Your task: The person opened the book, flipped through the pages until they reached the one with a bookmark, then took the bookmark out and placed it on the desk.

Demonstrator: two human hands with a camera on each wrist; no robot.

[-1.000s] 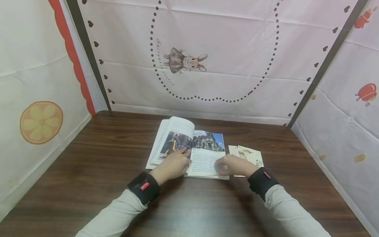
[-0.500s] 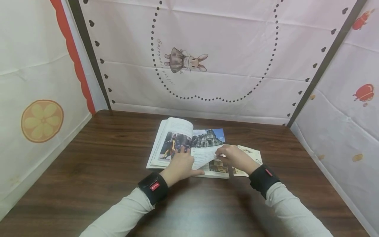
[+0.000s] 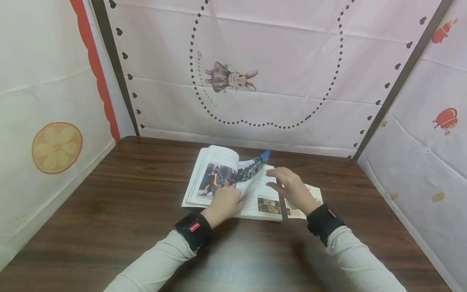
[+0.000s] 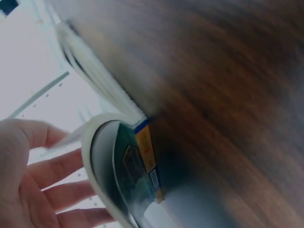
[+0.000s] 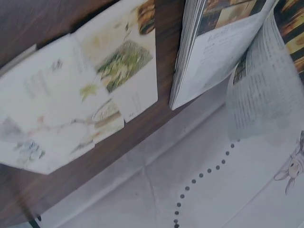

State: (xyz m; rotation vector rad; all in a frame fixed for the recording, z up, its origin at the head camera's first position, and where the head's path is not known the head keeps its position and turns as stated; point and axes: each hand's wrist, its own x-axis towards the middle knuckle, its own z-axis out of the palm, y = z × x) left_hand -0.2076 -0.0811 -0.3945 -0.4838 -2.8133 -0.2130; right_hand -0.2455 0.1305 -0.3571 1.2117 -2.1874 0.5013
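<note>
An open book (image 3: 251, 207) lies on the table, its left pages bulging upward. My left hand (image 3: 224, 202) rests on the left page over a photo of costumed figures, its fingers extended. In the left wrist view, those fingers (image 4: 71, 194) lie against the curved pages, with the spine's orange and blue cover below. One lifted page (image 3: 249, 170), bearing a building photo, curls up from the gutter. My right hand (image 3: 292, 188) hovers by the book's right edge, fingers loosely bent with nothing between them. The right wrist view has the lifted page (image 5: 261, 90) standing off the block.
Illustrated cream cards (image 3: 314, 192) lie overlapping to the right of the book, partly under my right hand; the right wrist view shows their plant drawings. The wooden table (image 3: 109, 211) meets printed cloth walls (image 3: 292, 81) at the back and on both sides.
My right hand pinched a page at its lower right, turned it leftward, and then let go. Another page, with the building photo, now curls up. My left hand shifted slightly right.
</note>
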